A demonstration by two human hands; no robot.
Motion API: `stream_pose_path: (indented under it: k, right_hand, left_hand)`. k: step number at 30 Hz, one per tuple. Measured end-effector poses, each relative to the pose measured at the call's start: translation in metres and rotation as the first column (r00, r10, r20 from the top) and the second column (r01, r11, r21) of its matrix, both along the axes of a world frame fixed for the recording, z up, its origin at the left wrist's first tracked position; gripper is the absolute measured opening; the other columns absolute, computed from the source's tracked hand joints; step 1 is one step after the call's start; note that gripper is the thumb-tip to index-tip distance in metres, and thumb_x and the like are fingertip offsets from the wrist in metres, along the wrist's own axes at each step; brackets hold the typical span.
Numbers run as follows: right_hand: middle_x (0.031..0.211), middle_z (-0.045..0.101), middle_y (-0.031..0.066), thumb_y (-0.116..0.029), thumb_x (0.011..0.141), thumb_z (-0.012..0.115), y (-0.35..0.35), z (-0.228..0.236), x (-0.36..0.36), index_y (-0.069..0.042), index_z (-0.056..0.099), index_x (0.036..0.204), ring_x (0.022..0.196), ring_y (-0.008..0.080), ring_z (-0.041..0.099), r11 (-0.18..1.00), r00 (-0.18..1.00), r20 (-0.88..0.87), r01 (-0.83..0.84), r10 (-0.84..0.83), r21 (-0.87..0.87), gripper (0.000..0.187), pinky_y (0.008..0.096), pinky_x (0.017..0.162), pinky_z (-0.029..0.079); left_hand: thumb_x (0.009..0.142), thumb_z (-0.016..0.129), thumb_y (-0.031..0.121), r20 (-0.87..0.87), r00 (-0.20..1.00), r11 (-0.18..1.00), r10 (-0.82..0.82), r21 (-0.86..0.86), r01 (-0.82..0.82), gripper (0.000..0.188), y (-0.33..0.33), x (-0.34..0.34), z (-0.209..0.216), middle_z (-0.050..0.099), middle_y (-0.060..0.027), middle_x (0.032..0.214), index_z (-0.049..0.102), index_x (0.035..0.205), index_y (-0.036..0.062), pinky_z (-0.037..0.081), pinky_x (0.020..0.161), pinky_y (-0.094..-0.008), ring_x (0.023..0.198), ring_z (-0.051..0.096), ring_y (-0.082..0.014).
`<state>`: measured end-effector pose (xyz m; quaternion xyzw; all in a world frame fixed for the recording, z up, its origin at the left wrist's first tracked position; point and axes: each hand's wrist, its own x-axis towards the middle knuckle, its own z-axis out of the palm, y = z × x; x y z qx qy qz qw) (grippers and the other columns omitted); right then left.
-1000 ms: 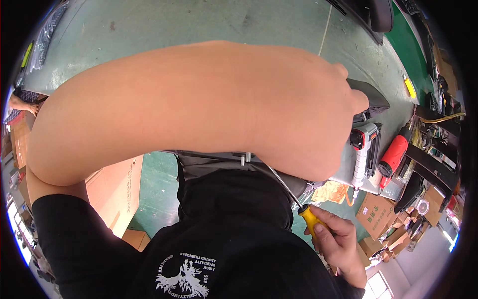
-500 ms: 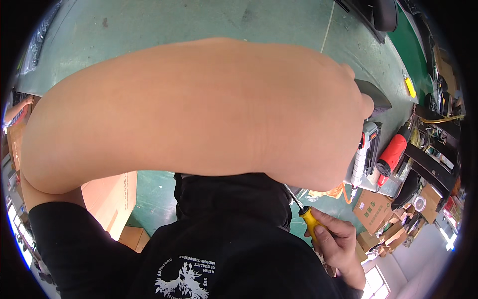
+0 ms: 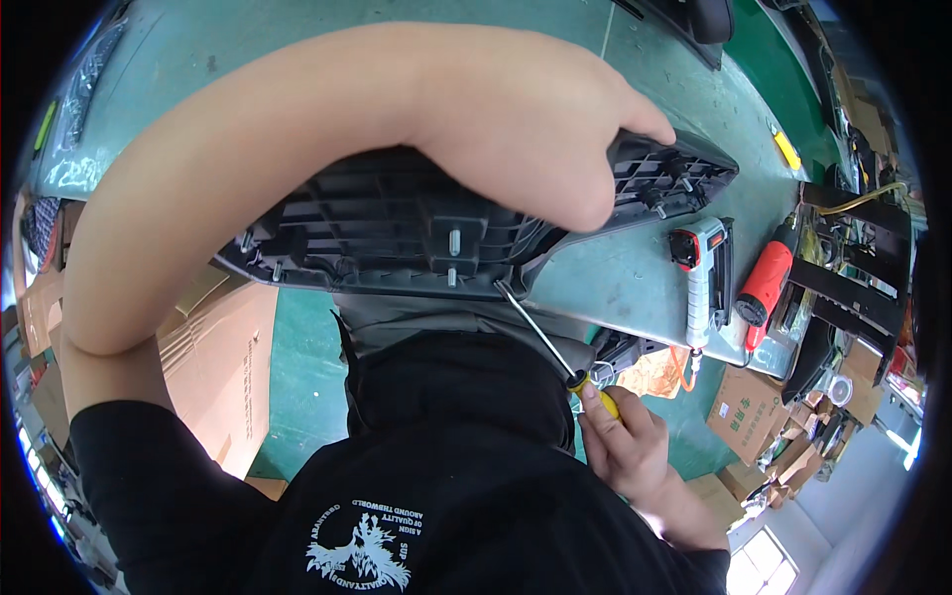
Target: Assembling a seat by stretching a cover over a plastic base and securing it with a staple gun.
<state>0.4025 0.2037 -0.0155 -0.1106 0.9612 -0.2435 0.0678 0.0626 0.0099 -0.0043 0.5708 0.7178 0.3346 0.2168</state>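
Note:
A ribbed black plastic panel with metal studs lies tilted along the bench's near edge, against my lap. My left arm reaches across above it and hides part of its middle. With its fingers bent over the panel's far right edge, my left hand grips it; most of those fingers are hidden. My right hand is closed round the yellow handle of a screwdriver. The metal shaft points up and left, its tip at the panel's near rim, right of the centre studs.
On the green bench top to the right lie a grey nail gun with an orange hose, a red heat gun and a yellow cutter knife. A large cardboard box stands left of me, and more boxes at right.
My left arm has lowered away from the view and shifted left, uncovering the panel. The right hand has moved up and left with the screwdriver, whose tip now shows at the rim.

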Motion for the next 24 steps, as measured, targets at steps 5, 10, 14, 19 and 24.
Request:
stream_pose_path:
  k: [5, 10, 14, 19, 24]
  right_hand:
    - [0.114, 0.076, 0.0204, 0.001, 0.102, 0.075, 0.012, -0.011, 0.024, 0.003, 0.067, 0.149, 0.079, 0.0231, 0.072, 0.782, 0.856, 0.462, 0.447, -0.233, -0.434, 0.048, 0.0347, 0.078, 0.059]
    - [0.117, 0.077, 0.0171, 0.0, 0.105, 0.073, 0.007, 0.001, 0.0, 0.003, 0.066, 0.149, 0.094, 0.0202, 0.073, 0.775, 0.884, 0.401, 0.425, -0.242, -0.469, 0.045, 0.0318, 0.09, 0.058]
    - [0.12, 0.077, 0.0137, -0.001, 0.106, 0.074, 0.014, -0.007, -0.011, 0.002, 0.064, 0.152, 0.089, 0.0168, 0.072, 0.871, 0.946, 0.304, 0.243, -0.114, -0.428, 0.047, 0.0299, 0.082, 0.059]
    - [0.121, 0.076, 0.0149, 0.001, 0.106, 0.07, 0.022, -0.035, 0.007, -0.001, 0.058, 0.158, 0.08, 0.0155, 0.07, 0.288, 0.629, 0.777, 0.744, 0.003, -0.603, 0.053, 0.0273, 0.066, 0.055]
    - [0.128, 0.074, 0.0201, -0.006, 0.11, 0.064, 0.022, -0.092, 0.018, -0.004, 0.055, 0.162, 0.084, 0.0191, 0.071, -0.05, 0.734, 0.657, 0.672, 0.172, -0.739, 0.052, 0.0277, 0.065, 0.054]
  left_hand:
    - [0.079, 0.066, 0.02, 0.024, 1.0, 0.992, 0.014, -0.123, -0.011, 0.079, 0.003, 0.008, 0.008, 0.078, -0.0296, 0.109, 0.06, 0.153, -0.0058, 0.06, 0.092, -0.0426, 0.103, 0.076, -0.0398]
    - [0.079, 0.065, 0.019, -0.025, 1.0, 0.998, -0.019, -0.058, 0.017, 0.078, 0.003, 0.013, 0.007, 0.078, -0.0294, 0.104, 0.061, 0.153, -0.0059, 0.06, 0.09, -0.0427, 0.099, 0.076, -0.04]
    - [0.079, 0.067, 0.019, -0.03, 1.0, 0.996, 0.001, -0.093, -0.004, 0.078, 0.001, 0.01, 0.009, 0.078, -0.0289, 0.102, 0.061, 0.153, -0.0048, 0.06, 0.089, -0.0429, 0.098, 0.075, -0.0398]
    - [0.093, 0.069, 0.03, 0.322, 0.945, 0.939, -0.054, -0.304, 0.157, 0.072, 0.003, -0.022, 0.036, 0.066, -0.0254, 0.146, 0.055, 0.157, -0.0027, 0.052, 0.111, -0.0398, 0.13, 0.067, -0.0372]
    - [0.076, 0.067, 0.015, 0.251, 0.968, 0.991, 0.006, -0.13, 0.028, 0.082, 0.007, -0.032, 0.004, 0.074, -0.0192, 0.13, 0.06, 0.157, 0.0006, 0.054, 0.104, -0.0373, 0.115, 0.071, -0.0284]
